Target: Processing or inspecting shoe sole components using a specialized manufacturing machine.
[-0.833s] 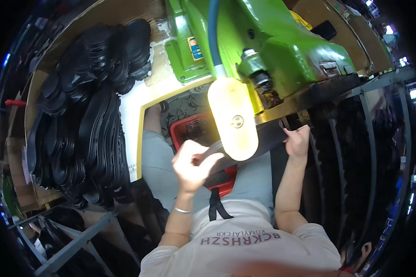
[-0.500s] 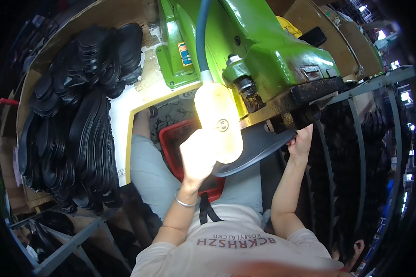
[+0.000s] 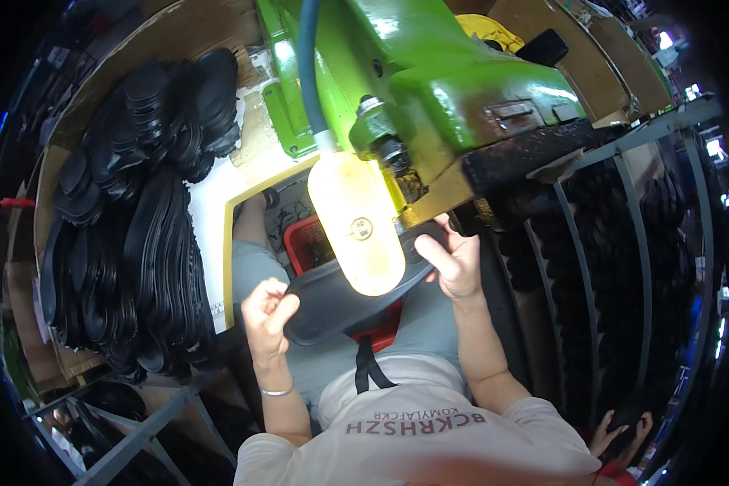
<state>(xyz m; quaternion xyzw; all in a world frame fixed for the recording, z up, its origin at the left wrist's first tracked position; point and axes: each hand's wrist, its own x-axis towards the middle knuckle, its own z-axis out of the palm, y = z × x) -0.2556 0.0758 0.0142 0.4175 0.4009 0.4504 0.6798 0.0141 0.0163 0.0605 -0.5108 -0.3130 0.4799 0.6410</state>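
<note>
A black shoe sole (image 3: 324, 301) is stretched between my hands, above my lap and below the head of the green machine (image 3: 445, 105). My left hand (image 3: 269, 316) grips its left end, thumb against the edge. At the other end my right hand (image 3: 457, 263) pinches the sole, with the thumb on top and the fingers behind. A glowing oval lamp (image 3: 356, 235) on a blue-grey flexible neck hangs in front of the sole and hides part of its middle.
Stacked black soles (image 3: 150, 243) fill a cardboard box on the left. A yellow-edged white tabletop (image 3: 206, 211) borders my left side, and a red basket (image 3: 304, 239) stands below. Metal racks (image 3: 599, 267) with dark items stand at right. Another person's hands (image 3: 620, 437) show at lower right.
Both hands have moved left with the sole, bringing it away from the machine head. My left hand has come out from behind the lamp's glare. The other person's hands have come further into view.
</note>
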